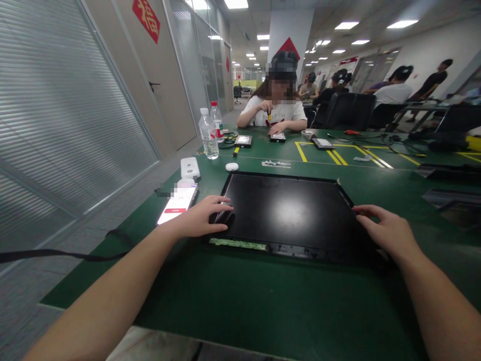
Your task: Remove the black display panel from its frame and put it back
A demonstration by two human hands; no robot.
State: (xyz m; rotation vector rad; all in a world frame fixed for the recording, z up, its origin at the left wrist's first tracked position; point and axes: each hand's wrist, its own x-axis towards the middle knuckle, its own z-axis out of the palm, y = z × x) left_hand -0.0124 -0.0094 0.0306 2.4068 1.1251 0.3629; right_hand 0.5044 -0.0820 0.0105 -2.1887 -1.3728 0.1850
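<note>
A black LCD screen panel (274, 205) lies face up on the green table, with a strip of green circuit board (238, 244) along its near left edge. My left hand (205, 216) rests at the panel's left edge, fingers and thumb spread over the border. At the right edge, my right hand (391, 230) has its thumb and fingertips closed together on the frame. The undersides of the fingers there are hidden.
Left of the panel lie a lit phone (178, 203), a white power bank (190, 168) and a white earbud case (232, 166). Two water bottles (209, 135) stand behind. Across the table, a person (278, 108) works at a hard drive (277, 137). Dark sheets (451, 200) lie right.
</note>
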